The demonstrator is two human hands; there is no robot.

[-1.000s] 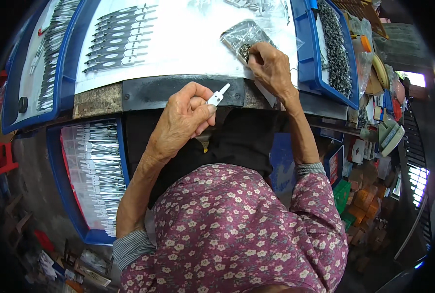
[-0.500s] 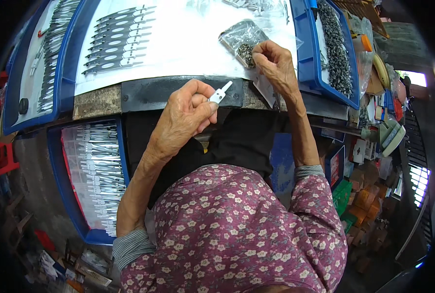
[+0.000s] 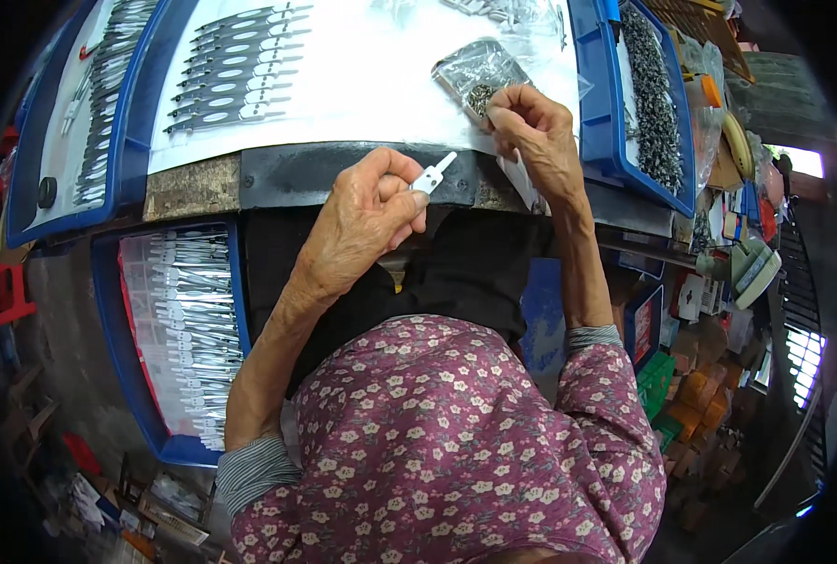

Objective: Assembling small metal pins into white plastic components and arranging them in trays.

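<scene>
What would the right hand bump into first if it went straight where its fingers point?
Probably the plastic bag of small pieces, just left of the right hand, though depth is unclear.

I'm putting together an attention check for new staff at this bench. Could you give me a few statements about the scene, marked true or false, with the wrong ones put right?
1. The left hand holds a small white piece with a narrow tip. True.
2. The right hand is over the blue tray on the far left. False: it is near the clear plastic bag.
3. Dark flat pieces lie in a row on the white sheet. True.
4. The tray below the table edge, on the person's left, is green. False: it is blue.
5. The plastic bag lies to the right of the dark flat pieces. True.
</scene>
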